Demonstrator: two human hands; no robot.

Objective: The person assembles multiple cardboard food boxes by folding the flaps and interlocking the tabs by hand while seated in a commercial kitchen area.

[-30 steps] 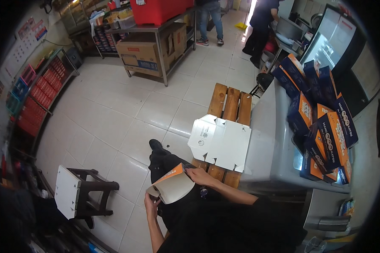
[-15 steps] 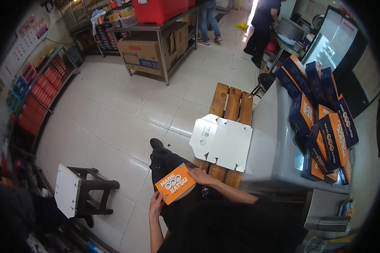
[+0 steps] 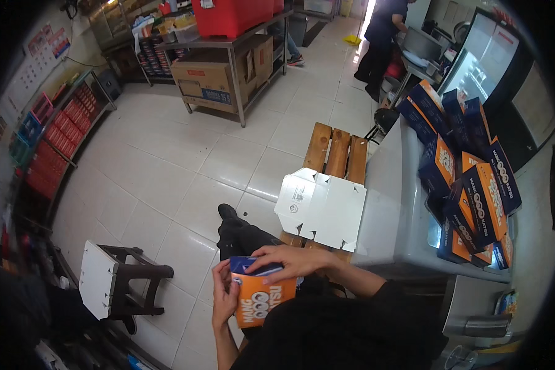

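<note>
An orange and navy cardboard box (image 3: 250, 293) stands tilted on my lap, with its navy end flap (image 3: 253, 268) facing up and away from me. My left hand (image 3: 224, 295) grips its left side, thumb on the orange face. From the right, my right hand (image 3: 293, 261) reaches across the top, its fingers bent onto the flap and the upper edge. Part of the flap and the box's far side are hidden by that hand. Beyond it, a flat white unfolded carton (image 3: 320, 206) lies on a slatted wooden bench (image 3: 337, 153).
Folded orange and navy boxes (image 3: 475, 197) are piled on a grey chest-like unit (image 3: 407, 216) at right. A dark stool (image 3: 145, 271) with white flat card (image 3: 97, 280) stands at left. Farther off are a metal table (image 3: 234, 43), red-stocked shelves (image 3: 68, 129) and a person (image 3: 376, 52).
The box has turned from lying slanted to having its navy end upward, closer to my body. My right hand has moved over that end. The distant person in jeans has moved partly behind the table.
</note>
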